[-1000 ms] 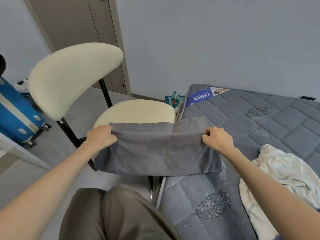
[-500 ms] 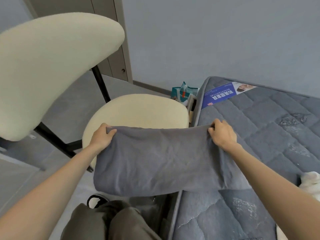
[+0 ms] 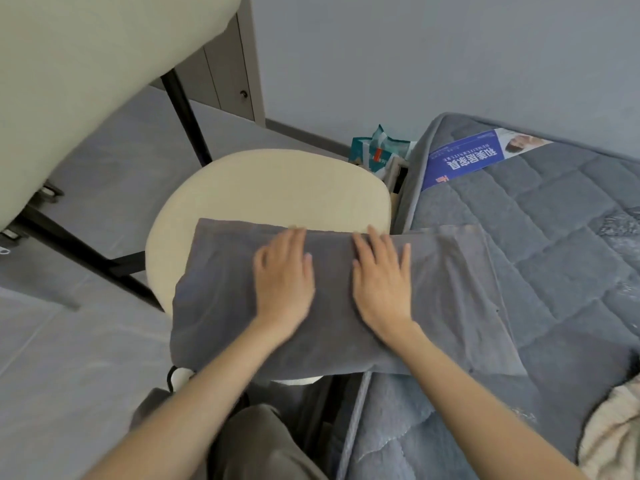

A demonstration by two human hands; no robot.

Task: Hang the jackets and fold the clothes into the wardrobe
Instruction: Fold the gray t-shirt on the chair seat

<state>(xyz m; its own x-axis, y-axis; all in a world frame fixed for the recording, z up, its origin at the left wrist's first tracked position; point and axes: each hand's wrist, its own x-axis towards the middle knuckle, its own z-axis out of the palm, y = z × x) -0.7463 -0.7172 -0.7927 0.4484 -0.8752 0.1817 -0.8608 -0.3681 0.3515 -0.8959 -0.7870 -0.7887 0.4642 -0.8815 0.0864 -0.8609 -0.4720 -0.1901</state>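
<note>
The left hand (image 3: 284, 282) and right hand (image 3: 381, 285) have let go of the folded grey garment's (image 3: 332, 341) top corners. They now press on it side by side, flat with fingers straight. The soft rectangle lies with its long axis left to right, bridging the cream padded chair seat (image 3: 270, 188) and the quilted mattress (image 3: 554, 254) edge, with bare seat beyond it

Folded garment (image 3: 221, 306) is showing plain mid-grey. Chair seat (image 3: 270, 188) and backrest (image 3: 86, 81) are reading cream; chair frame (image 3: 187, 112) is showing black. Mattress (image 3: 554, 271) is presenting blue-grey square quilting with paler stitched motifs; its label (image 3: 464, 161) is showing blue with white characters. Floor tiles (image 3: 86, 341) are reading grey. Trousers (image 3: 256, 445) are showing olive-brown. Crumpled garment (image 3: 613, 434) is showing off-white.
</note>
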